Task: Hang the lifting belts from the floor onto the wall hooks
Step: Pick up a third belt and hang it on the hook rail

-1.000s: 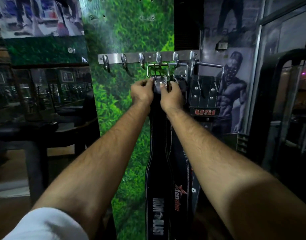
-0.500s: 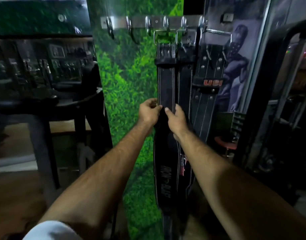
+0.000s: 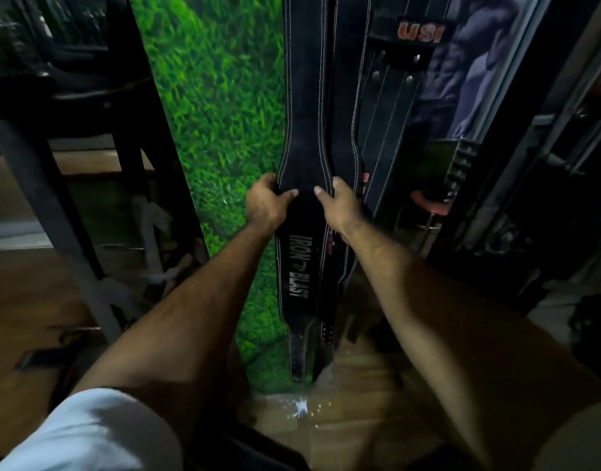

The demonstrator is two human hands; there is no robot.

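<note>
Both hands are gripping the black belt [image 3: 301,107] at its wide middle, left hand [image 3: 265,205] pinching the left edge, right hand [image 3: 340,207] the right edge, fingers closed on it. Belt is hanging upright against the grass wall [image 3: 217,96], tip just above the floor [image 3: 343,396], beside the USI belt [image 3: 394,96].
</note>
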